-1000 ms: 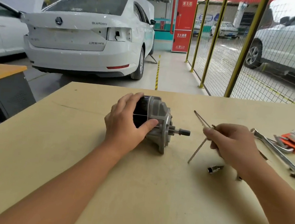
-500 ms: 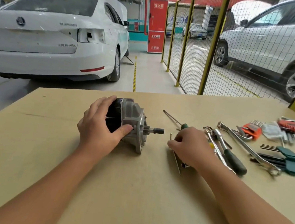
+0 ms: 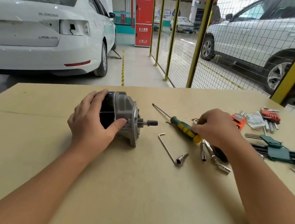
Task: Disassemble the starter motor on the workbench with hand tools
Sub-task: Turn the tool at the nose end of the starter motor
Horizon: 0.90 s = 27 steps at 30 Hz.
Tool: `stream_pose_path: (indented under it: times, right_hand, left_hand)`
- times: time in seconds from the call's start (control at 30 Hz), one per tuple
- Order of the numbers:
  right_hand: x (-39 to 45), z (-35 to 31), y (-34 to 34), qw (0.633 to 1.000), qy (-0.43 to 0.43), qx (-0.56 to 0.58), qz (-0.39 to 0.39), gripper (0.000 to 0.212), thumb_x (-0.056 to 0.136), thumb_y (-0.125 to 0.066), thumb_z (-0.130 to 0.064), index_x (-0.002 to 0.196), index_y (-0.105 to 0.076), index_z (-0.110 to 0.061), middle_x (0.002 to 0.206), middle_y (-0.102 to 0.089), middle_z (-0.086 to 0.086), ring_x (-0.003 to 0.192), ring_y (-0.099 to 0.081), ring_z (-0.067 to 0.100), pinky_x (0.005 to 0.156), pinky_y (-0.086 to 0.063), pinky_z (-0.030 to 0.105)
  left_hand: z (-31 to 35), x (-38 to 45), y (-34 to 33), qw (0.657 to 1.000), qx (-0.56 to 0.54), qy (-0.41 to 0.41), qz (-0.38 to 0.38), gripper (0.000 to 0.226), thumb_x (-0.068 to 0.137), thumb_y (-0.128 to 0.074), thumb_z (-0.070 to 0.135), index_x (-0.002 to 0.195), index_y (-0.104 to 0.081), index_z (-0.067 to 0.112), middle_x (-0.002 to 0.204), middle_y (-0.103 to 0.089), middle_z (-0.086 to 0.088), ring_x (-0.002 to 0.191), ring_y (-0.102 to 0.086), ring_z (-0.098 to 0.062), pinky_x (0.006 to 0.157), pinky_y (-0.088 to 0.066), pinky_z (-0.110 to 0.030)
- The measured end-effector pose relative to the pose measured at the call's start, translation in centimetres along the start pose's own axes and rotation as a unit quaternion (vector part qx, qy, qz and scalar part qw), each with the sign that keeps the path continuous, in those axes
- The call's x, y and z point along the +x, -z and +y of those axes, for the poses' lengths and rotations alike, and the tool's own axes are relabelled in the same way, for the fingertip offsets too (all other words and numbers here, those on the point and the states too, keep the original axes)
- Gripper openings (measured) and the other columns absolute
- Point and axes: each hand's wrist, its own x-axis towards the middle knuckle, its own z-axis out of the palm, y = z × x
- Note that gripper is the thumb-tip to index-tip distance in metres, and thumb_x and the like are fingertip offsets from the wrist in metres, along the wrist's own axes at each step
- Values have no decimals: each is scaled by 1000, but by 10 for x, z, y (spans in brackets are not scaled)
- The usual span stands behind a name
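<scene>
Head view looks down on a tan workbench with a white car and a yellow-posted mesh fence beyond its far edge. Both bare forearms reach in from the near corners. The starter motor lies on its side left of centre on the bench, its black body to the left, grey housing in the middle and stubby shaft pointing right. The left hand wraps over the black body from the near side: fingers curled across the top, thumb pressed against the grey housing, wrist low near the bench top. The right hand hovers palm-down over the tools to the right of the motor, knuckles raised, fingertips bunched at the rear end of a green-and-yellow screwdriver that lies with its blade pointing away to the left; whether the fingers actually pinch the handle or only touch it cannot be told. A green hex key set lies further right, a red one at the far right. Just beside the screwdriver lies a bent hex key, and at its near end a small socket bit.
</scene>
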Motion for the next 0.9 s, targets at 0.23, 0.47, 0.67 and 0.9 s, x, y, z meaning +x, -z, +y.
stream_pose_path:
  times: [0.23, 0.47, 0.67, 0.9]
  right_hand:
    - [4, 8, -1, 999, 2, -46, -19, 19, 93, -60, -26, 90, -77, -18, 87, -70, 3, 81, -63, 25, 72, -59, 39]
    - [3, 1, -10, 998, 52, 29, -24, 20, 89, -67, -14, 91, -73, -33, 89, -66, -7, 88, -62, 17, 67, -48, 25]
    - [3, 7, -12, 994, 32, -94, -45, 41, 84, -64, -17, 120, -68, -36, 118, -65, -6, 108, -61, 20, 84, -56, 36]
    - [14, 4, -24, 981, 39, -186, -50, 24, 91, -60, -39, 110, -65, -26, 114, -64, 4, 104, -62, 29, 80, -52, 37]
  left_hand:
    - [1, -2, 1, 1000, 1, 1, 3, 89, 77, -85, 50, 153, -47, 28, 157, -46, -4, 140, -44, -34, 112, -36, -57]
    - [-1, -2, 2, 1000, 4, 1, -3, 88, 77, -82, 54, 154, -45, 30, 158, -44, -3, 141, -43, -33, 113, -36, -56]
    - [-2, -2, 3, 1000, 7, 0, -11, 88, 77, -80, 57, 154, -44, 32, 157, -44, -3, 140, -43, -33, 113, -36, -56]
    - [-5, -1, 1, 1000, 11, -4, -12, 88, 78, -81, 56, 154, -42, 35, 157, -43, -2, 140, -43, -32, 111, -35, -55]
